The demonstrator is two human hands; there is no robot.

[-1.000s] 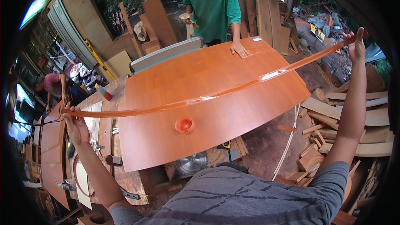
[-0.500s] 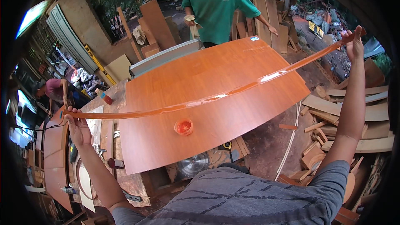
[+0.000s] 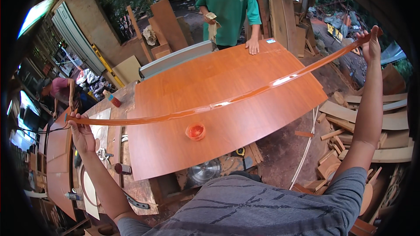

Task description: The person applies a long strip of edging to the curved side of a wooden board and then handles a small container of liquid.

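A long, glossy wood-coloured edging strip (image 3: 249, 96) is stretched across the view above a large reddish-brown wooden panel (image 3: 245, 124). Its left end is pinched in my left hand (image 3: 83, 135), between thumb and fingers. Out to the far right, my right hand (image 3: 372, 48) is raised and grips the other end. The strip sags in a gentle curve, with a wet-looking shine along its face. A small cup of orange-red paste (image 3: 195, 131) stands on the panel below the strip.
Across the panel a person in a green shirt (image 3: 229, 11) rests one hand on its far edge and holds a cloth. A circular saw blade (image 3: 204, 171) shows below the near edge. Wood offcuts (image 3: 341, 148) lie right; a red-brown bottle (image 3: 122, 168) and another worker (image 3: 61, 91) are left.
The person in green has brought an outstretched hand down onto the panel's far edge. My hands keep hold of the strip, almost unmoved; the surroundings have shifted slightly in view.
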